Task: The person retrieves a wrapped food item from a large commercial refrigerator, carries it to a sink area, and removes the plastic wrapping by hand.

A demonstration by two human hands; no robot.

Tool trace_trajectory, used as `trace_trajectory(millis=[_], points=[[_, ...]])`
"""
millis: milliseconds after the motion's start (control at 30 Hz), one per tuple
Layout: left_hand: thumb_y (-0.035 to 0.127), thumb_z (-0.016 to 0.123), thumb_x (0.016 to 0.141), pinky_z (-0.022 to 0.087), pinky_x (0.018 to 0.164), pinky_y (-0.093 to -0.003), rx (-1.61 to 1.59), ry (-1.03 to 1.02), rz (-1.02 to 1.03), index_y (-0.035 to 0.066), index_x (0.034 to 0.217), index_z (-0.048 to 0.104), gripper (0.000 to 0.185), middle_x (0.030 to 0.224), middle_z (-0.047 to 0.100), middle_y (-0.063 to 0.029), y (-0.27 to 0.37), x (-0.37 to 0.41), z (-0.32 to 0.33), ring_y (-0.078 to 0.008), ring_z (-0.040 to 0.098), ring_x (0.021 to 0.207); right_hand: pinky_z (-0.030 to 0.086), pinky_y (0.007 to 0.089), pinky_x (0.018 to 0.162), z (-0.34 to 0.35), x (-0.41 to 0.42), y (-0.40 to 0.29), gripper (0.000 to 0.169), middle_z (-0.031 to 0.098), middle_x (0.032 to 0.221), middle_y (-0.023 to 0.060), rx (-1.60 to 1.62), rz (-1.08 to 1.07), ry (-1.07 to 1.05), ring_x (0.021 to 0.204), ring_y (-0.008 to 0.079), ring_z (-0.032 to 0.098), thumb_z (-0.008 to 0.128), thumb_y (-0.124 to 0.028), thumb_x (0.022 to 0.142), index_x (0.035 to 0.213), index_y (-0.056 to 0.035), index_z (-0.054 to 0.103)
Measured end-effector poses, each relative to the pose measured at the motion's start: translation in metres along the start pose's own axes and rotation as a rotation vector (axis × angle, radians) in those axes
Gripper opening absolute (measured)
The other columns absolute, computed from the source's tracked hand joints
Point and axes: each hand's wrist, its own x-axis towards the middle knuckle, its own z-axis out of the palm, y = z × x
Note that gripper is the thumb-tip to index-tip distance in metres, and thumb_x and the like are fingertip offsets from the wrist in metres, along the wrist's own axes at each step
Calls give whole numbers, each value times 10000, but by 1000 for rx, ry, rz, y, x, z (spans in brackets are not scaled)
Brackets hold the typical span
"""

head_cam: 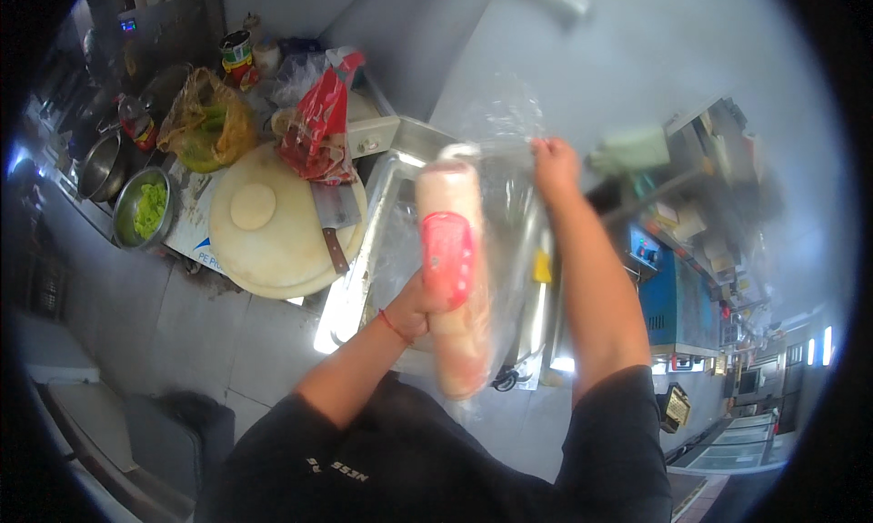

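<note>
A long pale roll, seemingly frozen meat, (pixel 458 349) stands out lengthwise before me, wrapped in clear plastic with a red label (pixel 447 257). My left hand (pixel 411 308) grips it from the left side, its fingers largely hidden behind the roll. At the upper right, my right hand (pixel 556 165) pinches the loose clear plastic film (pixel 508 144), which stretches from the roll's far end. Beneath both hands lies a stainless steel sink (pixel 368 250). More clear film hangs along the roll's right side, blurred.
Left of the sink, a cleaver (pixel 335 212) lies on a round cutting board (pixel 273 257) beside a red plastic bag (pixel 317 131). Farther left are a yellowish bag of green produce (pixel 208 124) and a metal bowl of lettuce (pixel 146 209). A blue appliance (pixel 672 298) stands right.
</note>
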Motion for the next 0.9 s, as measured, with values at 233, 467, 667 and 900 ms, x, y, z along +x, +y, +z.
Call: trace_trajectory(millis=[233,467,667,900], points=[[250,922,684,497,1101,-476,15,23,36,29,1485,451,955,1382,610,-138,1,-2,-19,-313,612,1262,525,353,679,-4,-21,45,502,736,904,147,491,392,-217,825,258,718,540,-481,1043,1092,-7,699],[275,856,712,481,1114,-501,-75,70,209,44,1480,452,898,1379,603,-132,28,4,-39,-332,594,1277,503,451,978,-33,-223,64,820,633,1314,138,747,733,-983,1218,239,590,393,-772,981,1347,-68,599],[446,844,727,408,1156,-586,17,140,300,70,1518,404,980,1432,553,-142,52,3,-17,-391,523,1338,505,338,906,-36,-315,14,432,679,1198,84,1088,801,-786,1075,183,622,615,-426,1035,1273,-66,641],[547,792,770,380,1169,-590,126,246,401,107,1532,399,964,1436,553,-162,74,-7,-30,-394,529,1318,486,406,643,-62,-280,-17,336,638,734,134,442,328,-170,660,252,588,646,-281,1007,821,-1,643]])
